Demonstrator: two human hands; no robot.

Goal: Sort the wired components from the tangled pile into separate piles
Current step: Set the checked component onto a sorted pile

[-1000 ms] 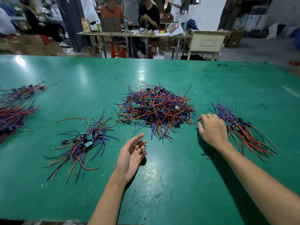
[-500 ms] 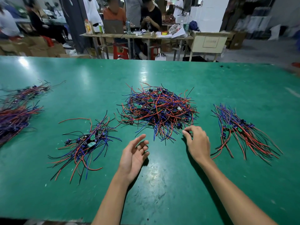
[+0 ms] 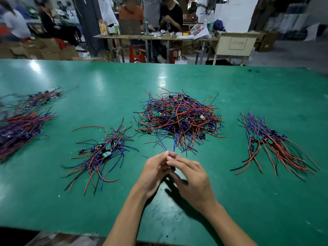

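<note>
Left hand (image 3: 152, 170) and right hand (image 3: 192, 178) pinching one wired component (image 3: 169, 154) together, just short of the tangled pile (image 3: 179, 118); likely next: identifying it, choosing a sorted pile alongside.

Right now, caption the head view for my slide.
Both hands, left hand and right hand, pinch blue wires from the tangled pile, between two sorted piles.

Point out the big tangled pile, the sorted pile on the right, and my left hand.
tangled pile (image 3: 179, 118), head view, its middle.
right sorted pile (image 3: 271, 144), head view, its wires.
left hand (image 3: 152, 172), head view, its back.
</note>
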